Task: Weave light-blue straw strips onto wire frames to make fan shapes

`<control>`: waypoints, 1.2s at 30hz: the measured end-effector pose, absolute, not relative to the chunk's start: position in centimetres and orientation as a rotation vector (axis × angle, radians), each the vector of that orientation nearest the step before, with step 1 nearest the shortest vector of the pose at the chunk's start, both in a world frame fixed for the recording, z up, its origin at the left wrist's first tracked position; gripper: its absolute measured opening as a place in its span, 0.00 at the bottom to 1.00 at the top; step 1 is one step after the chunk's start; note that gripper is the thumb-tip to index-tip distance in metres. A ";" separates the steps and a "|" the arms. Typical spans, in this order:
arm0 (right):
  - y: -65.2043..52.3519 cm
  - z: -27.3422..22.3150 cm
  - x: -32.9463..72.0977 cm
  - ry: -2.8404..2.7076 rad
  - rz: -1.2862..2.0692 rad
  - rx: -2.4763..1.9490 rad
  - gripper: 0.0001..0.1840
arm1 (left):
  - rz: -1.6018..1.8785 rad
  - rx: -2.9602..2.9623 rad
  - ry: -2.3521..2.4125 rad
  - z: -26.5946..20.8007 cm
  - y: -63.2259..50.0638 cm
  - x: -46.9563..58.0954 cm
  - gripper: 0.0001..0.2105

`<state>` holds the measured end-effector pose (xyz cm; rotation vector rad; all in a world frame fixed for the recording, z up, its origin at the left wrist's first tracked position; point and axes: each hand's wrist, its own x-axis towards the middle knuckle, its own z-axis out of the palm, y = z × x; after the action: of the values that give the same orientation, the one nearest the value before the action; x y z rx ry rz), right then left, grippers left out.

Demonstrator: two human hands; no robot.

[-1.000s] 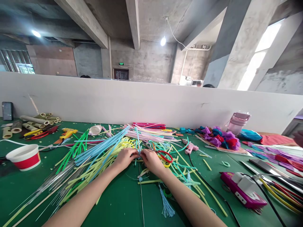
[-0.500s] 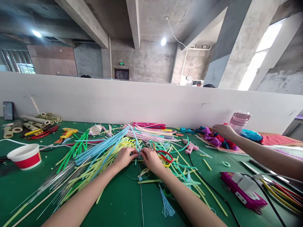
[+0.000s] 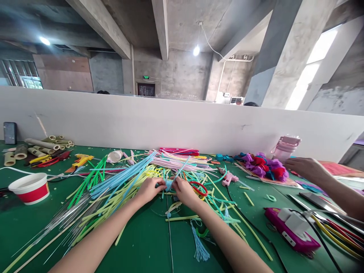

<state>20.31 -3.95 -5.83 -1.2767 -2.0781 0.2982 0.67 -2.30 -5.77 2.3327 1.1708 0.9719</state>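
My left hand [image 3: 150, 189] pinches the left side of a small light-blue piece [image 3: 168, 185] at the middle of the table. My right hand [image 3: 183, 193] is closed at its right side, and a light-blue chenille stem [image 3: 182, 167] slants up and right from those fingers. Exactly how stem and piece join is hidden by the fingertips. Below them a thin grey-blue cord [image 3: 170, 242] with a small blue bead [image 3: 168, 215] runs toward me. Red-handled scissors [image 3: 202, 186] lie just right of my right hand. A blue tassel [image 3: 201, 244] rests under my right forearm.
Blue stems [image 3: 125, 176], yellow-green stems [image 3: 113, 210] and thin wires [image 3: 61, 216] spread left. A pink glue gun [image 3: 229, 177], purple power strip [image 3: 292, 231] and paper cup [image 3: 30, 188] stand around. Another person's hand [image 3: 304, 167] reaches in from the right, beside purple-red fabric pieces [image 3: 263, 167].
The blue stem, earlier upright between my hands, now slants right from my right hand. More of the small blue piece shows. The other person's hand has moved right, away from the fabric pieces.
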 end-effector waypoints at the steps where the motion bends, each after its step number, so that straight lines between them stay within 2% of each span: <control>1: -4.0 -5.8 20.3 -2.074 0.299 -1.277 0.11 | 0.965 2.344 1.162 -5.8 -2.3 0.6 0.07; 13: -5.0 -5.4 19.3 -1.974 0.393 -1.102 0.04 | 0.947 2.378 1.135 -5.7 -2.3 0.7 0.07; 19: -4.9 -5.3 19.3 -1.930 0.431 -1.144 0.09 | 1.019 2.279 1.119 -5.6 -2.5 0.9 0.05; 24: -4.5 -5.4 19.4 -1.871 0.460 -1.186 0.11 | 1.162 2.081 0.989 -5.6 -2.4 1.2 0.12; 27: -4.3 -5.5 19.5 -1.831 0.558 -1.167 0.12 | 1.176 2.026 0.955 -5.3 -2.3 1.2 0.08; 32: -4.1 -5.7 19.6 -1.739 0.719 -1.123 0.13 | 1.154 1.990 0.906 -4.6 -2.4 1.1 0.09; 36: -3.8 -5.4 20.0 -1.671 0.459 -1.241 0.16 | 1.201 1.923 0.944 -4.6 -2.5 1.1 0.11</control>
<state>19.96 -3.77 -5.45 -1.2410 -1.6707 0.4592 1.07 -2.51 -4.63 1.9226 0.9438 1.2009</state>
